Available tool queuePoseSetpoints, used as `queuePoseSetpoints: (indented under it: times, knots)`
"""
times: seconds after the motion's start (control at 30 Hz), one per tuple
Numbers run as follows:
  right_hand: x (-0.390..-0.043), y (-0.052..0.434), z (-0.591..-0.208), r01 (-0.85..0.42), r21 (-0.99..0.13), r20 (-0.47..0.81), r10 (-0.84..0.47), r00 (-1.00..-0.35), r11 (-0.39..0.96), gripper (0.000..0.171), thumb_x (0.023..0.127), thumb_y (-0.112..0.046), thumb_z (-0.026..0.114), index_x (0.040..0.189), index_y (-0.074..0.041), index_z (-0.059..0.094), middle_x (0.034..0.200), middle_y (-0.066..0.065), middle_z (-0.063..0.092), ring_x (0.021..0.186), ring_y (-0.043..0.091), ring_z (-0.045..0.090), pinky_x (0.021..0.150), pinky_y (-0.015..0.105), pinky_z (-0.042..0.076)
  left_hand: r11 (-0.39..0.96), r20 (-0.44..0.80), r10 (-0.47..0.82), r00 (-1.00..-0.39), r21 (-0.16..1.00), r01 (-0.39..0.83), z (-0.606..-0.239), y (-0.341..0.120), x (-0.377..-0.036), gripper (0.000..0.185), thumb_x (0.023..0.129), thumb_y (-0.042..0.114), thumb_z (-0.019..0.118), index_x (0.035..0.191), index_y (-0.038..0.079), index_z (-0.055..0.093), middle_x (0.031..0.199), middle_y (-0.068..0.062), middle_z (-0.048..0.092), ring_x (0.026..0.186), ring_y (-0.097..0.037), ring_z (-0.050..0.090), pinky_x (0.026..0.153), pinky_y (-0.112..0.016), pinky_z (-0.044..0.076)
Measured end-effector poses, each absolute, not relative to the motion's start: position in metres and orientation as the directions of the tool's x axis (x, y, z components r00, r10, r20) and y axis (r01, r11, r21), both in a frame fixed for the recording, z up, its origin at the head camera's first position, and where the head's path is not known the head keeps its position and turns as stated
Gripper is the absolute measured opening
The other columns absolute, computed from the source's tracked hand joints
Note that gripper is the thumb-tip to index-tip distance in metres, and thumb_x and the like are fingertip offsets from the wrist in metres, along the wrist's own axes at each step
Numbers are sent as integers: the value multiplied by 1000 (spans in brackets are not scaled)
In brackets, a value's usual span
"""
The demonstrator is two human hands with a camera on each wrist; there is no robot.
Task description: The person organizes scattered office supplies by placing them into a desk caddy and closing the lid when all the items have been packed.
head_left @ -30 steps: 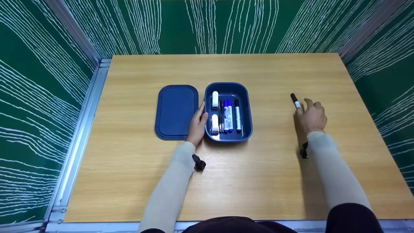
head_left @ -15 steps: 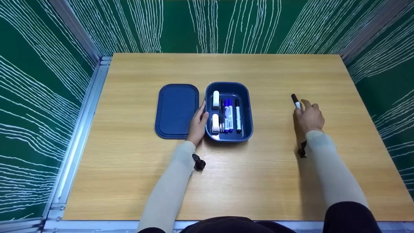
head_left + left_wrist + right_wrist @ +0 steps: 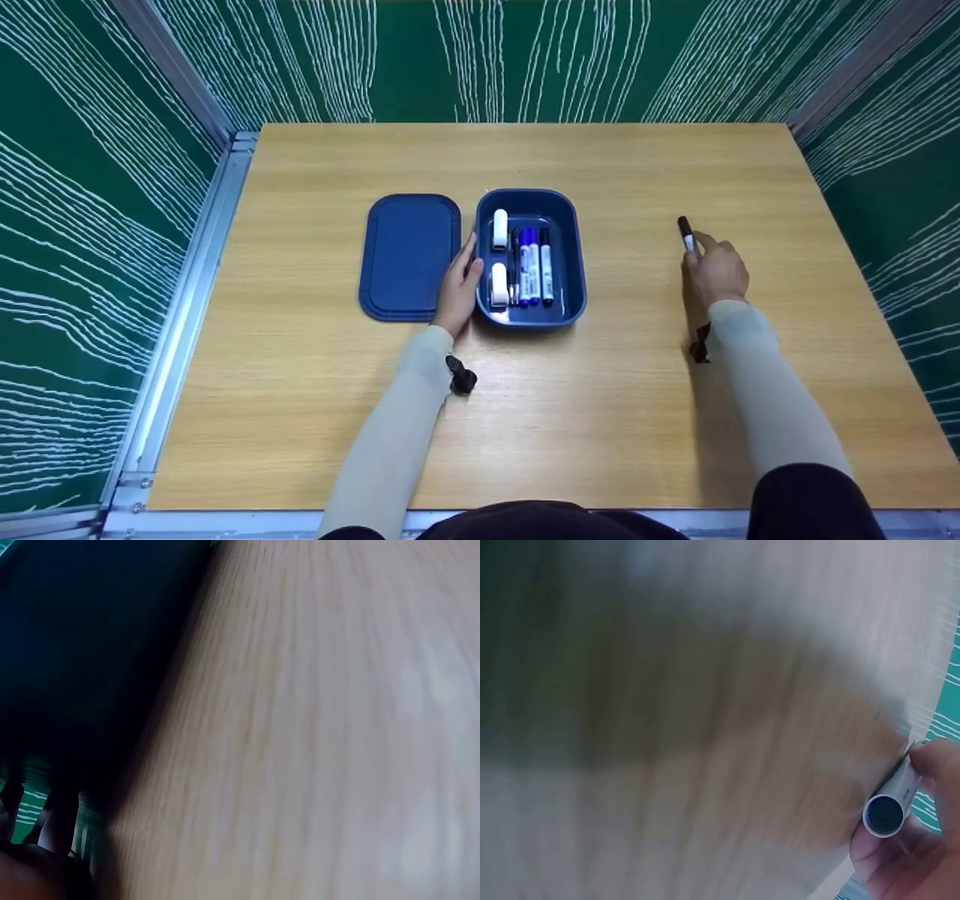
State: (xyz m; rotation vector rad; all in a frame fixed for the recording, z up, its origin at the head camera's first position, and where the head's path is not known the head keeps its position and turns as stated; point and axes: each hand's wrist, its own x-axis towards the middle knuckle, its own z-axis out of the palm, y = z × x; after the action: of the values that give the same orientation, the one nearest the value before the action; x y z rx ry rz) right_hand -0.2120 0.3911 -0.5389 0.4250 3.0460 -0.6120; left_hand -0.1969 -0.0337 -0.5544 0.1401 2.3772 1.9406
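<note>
**Fingers pinched on the black marker, well right of the blue case**

Fingers of your right hand (image 3: 718,271) are curled round the black-capped white marker (image 3: 685,232), which sits at the right of the light wooden surface (image 3: 615,405), well apart from the open dark blue plastic pencil case (image 3: 574,262). In the right wrist view the barrel's round butt end (image 3: 886,813) pokes out between thumb and fingertips (image 3: 937,761); the pinch looks near the rear, so judge it tail-heavy at the cap. Shift the grip toward mid-barrel before carrying.

Your left hand (image 3: 459,283) rests against the case's left wall, fingers straight and relaxed, between the case and its flat blue lid (image 3: 409,255). Keep it there to brace the case.

Inside the case: two white erasers (image 3: 499,229) at left, then blue markers (image 3: 529,266) and a black-capped one (image 3: 547,266). Free room looks to be along the right wall. Bring the marker in parallel to the others, low, and lay it down rather than drop it.

Left wrist view is blurred; nothing usable.
</note>
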Motion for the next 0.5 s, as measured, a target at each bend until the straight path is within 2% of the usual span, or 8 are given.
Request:
queuePoseSetpoints:
  times: [0.2, 0.33, 0.5]
  knots:
    - [-211, 390, -539, 240, -385, -36, 246, -969, 891, 47, 103, -24, 46, 146, -5, 45, 108, 32, 56, 79, 37, 55, 63, 50, 48, 199, -4, 113, -994, 980, 19, -554, -34, -197, 51, 107, 27, 43, 156, 24, 29, 161, 2, 29, 149, -19, 24, 122, -36, 21]
    - [-211, 388, -537, 231, -402, -29, 240, -970, 886, 46, 103, -23, 48, 144, -2, 47, 106, 31, 59, 74, 32, 55, 57, 40, 45, 204, -12, 111, -994, 979, 11, -553, -34, -197, 52, 106, 30, 43, 156, 25, 29, 161, 3, 29, 149, -20, 23, 122, -37, 22]
    - [-212, 384, -534, 232, -445, -37, 241, -970, 865, 46, 101, -20, 51, 142, 0, 49, 96, 27, 62, 64, 24, 55, 49, 30, 39, 200, -23, 108, -994, 980, -1, -553, -34, -196, 52, 106, 31, 43, 156, 26, 29, 161, 2, 28, 149, -20, 23, 122, -39, 20]
